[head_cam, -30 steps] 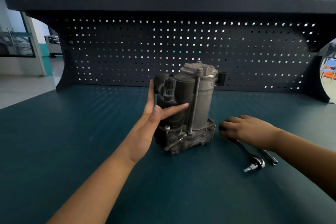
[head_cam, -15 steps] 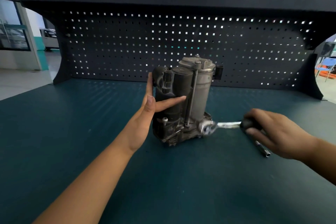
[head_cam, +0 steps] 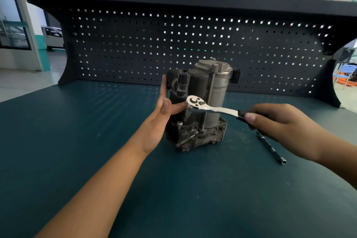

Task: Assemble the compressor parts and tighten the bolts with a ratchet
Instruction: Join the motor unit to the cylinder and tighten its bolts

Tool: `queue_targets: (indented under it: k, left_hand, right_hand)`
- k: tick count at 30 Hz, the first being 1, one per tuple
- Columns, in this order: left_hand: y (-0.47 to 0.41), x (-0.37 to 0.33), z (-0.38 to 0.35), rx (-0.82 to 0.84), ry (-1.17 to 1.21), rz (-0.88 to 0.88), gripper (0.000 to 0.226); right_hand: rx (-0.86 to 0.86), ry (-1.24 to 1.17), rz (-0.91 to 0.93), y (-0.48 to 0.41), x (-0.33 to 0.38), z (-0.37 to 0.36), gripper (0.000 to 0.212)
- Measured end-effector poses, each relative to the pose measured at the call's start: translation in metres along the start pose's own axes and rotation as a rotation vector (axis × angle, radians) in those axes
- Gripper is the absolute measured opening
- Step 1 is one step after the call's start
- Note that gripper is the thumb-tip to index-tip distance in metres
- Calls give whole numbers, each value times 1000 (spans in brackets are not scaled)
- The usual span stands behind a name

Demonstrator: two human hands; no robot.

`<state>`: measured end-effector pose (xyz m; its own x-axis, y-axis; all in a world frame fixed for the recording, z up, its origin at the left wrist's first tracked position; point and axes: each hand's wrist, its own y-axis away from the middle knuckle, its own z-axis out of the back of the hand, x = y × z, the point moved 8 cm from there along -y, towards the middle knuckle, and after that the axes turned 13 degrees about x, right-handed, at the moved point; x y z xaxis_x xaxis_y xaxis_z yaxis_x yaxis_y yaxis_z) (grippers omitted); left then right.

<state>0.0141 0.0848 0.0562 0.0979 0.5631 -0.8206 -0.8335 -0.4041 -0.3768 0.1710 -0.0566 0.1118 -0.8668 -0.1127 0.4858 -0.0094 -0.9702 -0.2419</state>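
1. Nearest us, two bare forearms reach in over the teal bench top (head_cam: 96,150).
2. To the right, a slim metal extension bar (head_cam: 270,148) lies on the bench, just below the right hand and apart from it.
3. We see the right hand (head_cam: 280,123) with fingers and thumb curled round the black grip of the ratchet (head_cam: 212,109), holding it off the bench with the handle roughly level.
4. The left hand (head_cam: 161,121) is spread, fingers straight, palm flat against the compressor's left side, thumb lying across its front.
5. The ratchet's round head sits in front of the dark housing, just beside that thumb; we cannot tell whether they touch.
6. The compressor (head_cam: 217,91) stands upright mid-bench between the hands, with a short bolt (head_cam: 179,123) on its base below the ratchet head.
7. Behind it we see the dark pegboard (head_cam: 135,48), then a workshop hall.
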Motion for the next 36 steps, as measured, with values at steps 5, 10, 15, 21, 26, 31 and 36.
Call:
queue_targets:
  k: [5, 10, 15, 21, 26, 31, 36]
  left_hand:
    - [-2, 4, 3, 0, 18, 19, 118]
    - [-2, 0, -1, 2, 80, -1, 115]
    - [-1, -2, -3, 6, 28, -11, 114]
    - [3, -14, -4, -30, -1, -71, 66]
    - [2, -15, -3, -45, -80, -103, 41]
    - [-2, -12, -1, -78, -154, -136, 53]
    - [-3, -10, 1, -105, -152, -146, 56]
  right_hand:
    - [-41, 43, -6, 1, 8, -5, 51]
    - [-66, 101, 18, 2, 12, -13, 55]
    - [-88, 119, 26, 6, 15, -17, 49]
    - [-59, -33, -52, 11, 0, -13, 54]
    - [58, -70, -265, 30, -52, -21, 50]
    - [82, 16, -362, 57, -100, -57, 35]
    - [155, 227, -305, 57, -103, -72, 30]
